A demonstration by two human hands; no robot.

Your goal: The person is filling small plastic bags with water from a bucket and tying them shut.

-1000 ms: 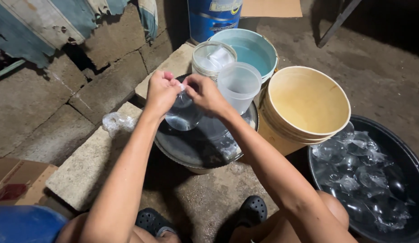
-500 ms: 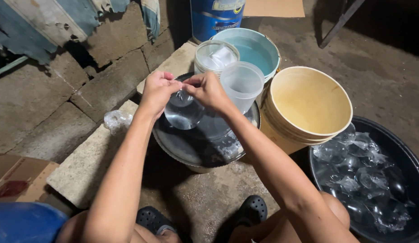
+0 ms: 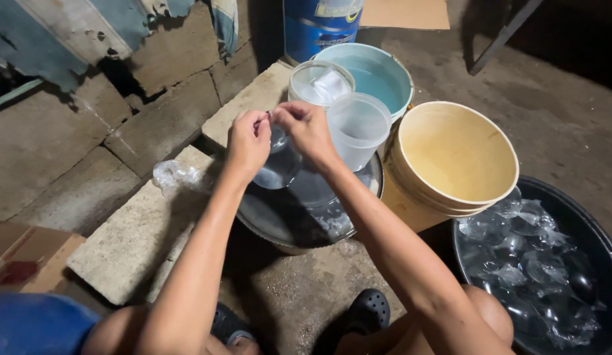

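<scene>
Your left hand point(image 3: 248, 139) and right hand point(image 3: 306, 126) are meeting over the metal basin point(image 3: 286, 220), pinching the neck of a water-filled bag point(image 3: 276, 167) hanging between them. Two plastic containers point(image 3: 357, 128) are standing just behind, a bucket point(image 3: 375, 72) behind those. The stacked pails point(image 3: 450, 164) are sitting to your right, with the tub of filled bags point(image 3: 536, 263) (nearer you) beside them. A concrete slab point(image 3: 132, 236) is lying to your left.

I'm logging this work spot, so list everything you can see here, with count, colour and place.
water-filled bag: one, clear, pinched at its top by both hands
metal basin: one, dark, under the bag
cream buckets: stacked, right of the basin
teal bucket: one, behind
clear tubs: two, by the teal bucket
black tub: one, far right, full of filled bags
blue drum: one, top
concrete blocks: pale, left
left hand: one, on the bag top
right hand: one, opposite
</scene>
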